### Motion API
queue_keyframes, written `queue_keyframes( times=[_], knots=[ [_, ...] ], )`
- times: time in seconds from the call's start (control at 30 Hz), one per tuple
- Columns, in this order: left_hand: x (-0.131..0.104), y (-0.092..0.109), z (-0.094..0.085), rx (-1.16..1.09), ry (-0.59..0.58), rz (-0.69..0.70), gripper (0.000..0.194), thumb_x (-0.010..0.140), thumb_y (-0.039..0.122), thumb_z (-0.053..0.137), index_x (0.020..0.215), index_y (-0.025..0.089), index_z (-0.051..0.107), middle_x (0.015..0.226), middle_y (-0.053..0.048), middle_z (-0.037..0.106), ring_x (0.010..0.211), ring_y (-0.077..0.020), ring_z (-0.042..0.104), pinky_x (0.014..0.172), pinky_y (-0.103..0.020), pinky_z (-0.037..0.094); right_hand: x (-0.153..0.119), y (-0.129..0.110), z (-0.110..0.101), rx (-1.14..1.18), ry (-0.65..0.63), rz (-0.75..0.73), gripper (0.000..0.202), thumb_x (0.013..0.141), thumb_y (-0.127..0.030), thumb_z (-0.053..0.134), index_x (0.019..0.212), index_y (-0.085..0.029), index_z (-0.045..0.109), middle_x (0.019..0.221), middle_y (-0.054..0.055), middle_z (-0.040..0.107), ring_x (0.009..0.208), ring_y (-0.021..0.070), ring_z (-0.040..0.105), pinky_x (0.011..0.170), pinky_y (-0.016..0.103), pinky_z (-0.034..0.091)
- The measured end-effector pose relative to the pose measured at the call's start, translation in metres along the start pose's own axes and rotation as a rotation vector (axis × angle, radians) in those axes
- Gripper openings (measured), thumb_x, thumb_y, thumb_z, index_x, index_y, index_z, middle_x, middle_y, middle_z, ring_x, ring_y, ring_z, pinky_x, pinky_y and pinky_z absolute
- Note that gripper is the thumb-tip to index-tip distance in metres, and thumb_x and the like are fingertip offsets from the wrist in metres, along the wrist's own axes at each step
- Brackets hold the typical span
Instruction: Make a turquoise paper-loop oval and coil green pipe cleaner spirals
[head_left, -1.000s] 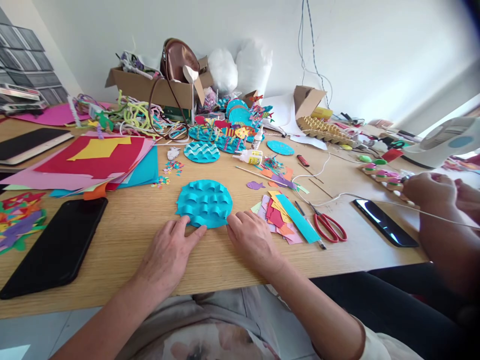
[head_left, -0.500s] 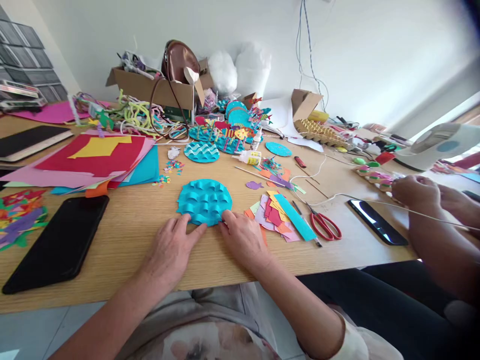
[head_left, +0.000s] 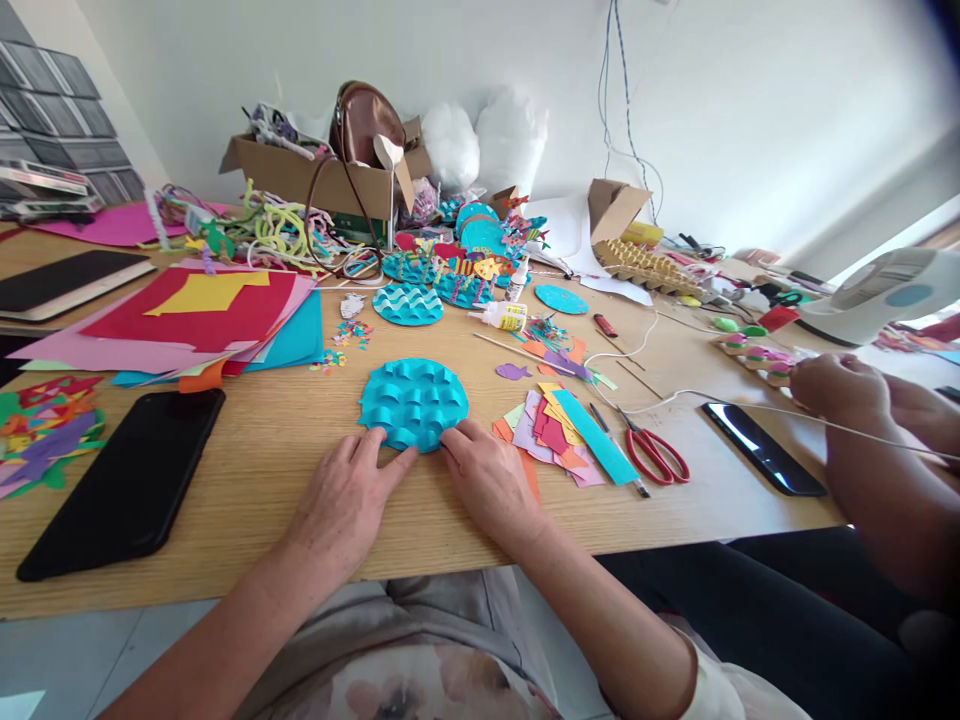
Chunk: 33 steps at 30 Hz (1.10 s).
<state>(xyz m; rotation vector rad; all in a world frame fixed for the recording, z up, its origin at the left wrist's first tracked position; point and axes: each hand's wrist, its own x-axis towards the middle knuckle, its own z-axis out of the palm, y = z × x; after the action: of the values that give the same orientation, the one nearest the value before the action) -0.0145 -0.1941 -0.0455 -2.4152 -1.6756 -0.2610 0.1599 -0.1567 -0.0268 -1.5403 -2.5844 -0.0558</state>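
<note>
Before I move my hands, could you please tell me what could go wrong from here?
The left hand and right hand touch the near edge of the blue disc. Pressing there might flatten its raised paper waves.

The loose paper scraps lie close beside the right hand, so a sideways move could scatter them.

Looks bright, lit from between two and three o'clock; shines palely off the bench (head_left: 705, 505) near four; darkens, blurred, at two.
</note>
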Motion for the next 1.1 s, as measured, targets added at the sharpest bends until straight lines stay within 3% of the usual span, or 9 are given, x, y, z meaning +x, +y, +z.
queue_keyframes(
  times=[0.47,0.63,0.87,1.1],
  knots=[
    [0.002,-0.001,0.000,0.047,-0.033,0.020,0.048,0.083,0.006,0.040,0.121,0.034,0.053,0.104,-0.008,0.052,0.084,-0.0228,0.050,0.071,-0.034,0.045,0.003,-0.009,0.001,-0.066,-0.076,0.026,0.026,0.092,-0.025,0.036,0.081,-0.020,0.059,0.080,0.004,0.059,0.067,0.0175,0.059,0.049,0.026,0.034],
    [0.003,-0.001,-0.001,0.046,-0.045,0.016,0.048,0.083,0.007,0.041,0.121,0.033,0.053,0.104,-0.007,0.053,0.084,-0.0220,0.050,0.072,-0.034,0.046,-0.003,-0.008,0.000,0.023,-0.004,0.018,0.021,0.090,-0.022,0.040,0.083,-0.021,0.060,0.089,0.004,0.059,0.078,0.0177,0.057,0.056,0.026,0.038],
    [0.002,-0.003,0.000,-0.032,0.000,0.028,0.047,0.083,0.006,0.041,0.119,0.032,0.056,0.102,-0.008,0.054,0.085,-0.0227,0.051,0.073,-0.036,0.046,-0.008,0.011,-0.007,0.150,0.081,0.067,0.017,0.087,-0.017,0.046,0.088,-0.019,0.062,0.095,0.006,0.060,0.089,0.0182,0.051,0.074,0.027,0.040],
    [0.003,-0.003,-0.001,-0.021,-0.022,0.017,0.046,0.083,0.006,0.039,0.117,0.031,0.057,0.104,-0.009,0.054,0.088,-0.0232,0.052,0.076,-0.036,0.046,-0.003,0.020,-0.009,0.057,0.082,-0.103,0.013,0.087,-0.017,0.048,0.085,-0.019,0.060,0.090,0.004,0.060,0.083,0.0178,0.048,0.072,0.028,0.037]
  ],
)
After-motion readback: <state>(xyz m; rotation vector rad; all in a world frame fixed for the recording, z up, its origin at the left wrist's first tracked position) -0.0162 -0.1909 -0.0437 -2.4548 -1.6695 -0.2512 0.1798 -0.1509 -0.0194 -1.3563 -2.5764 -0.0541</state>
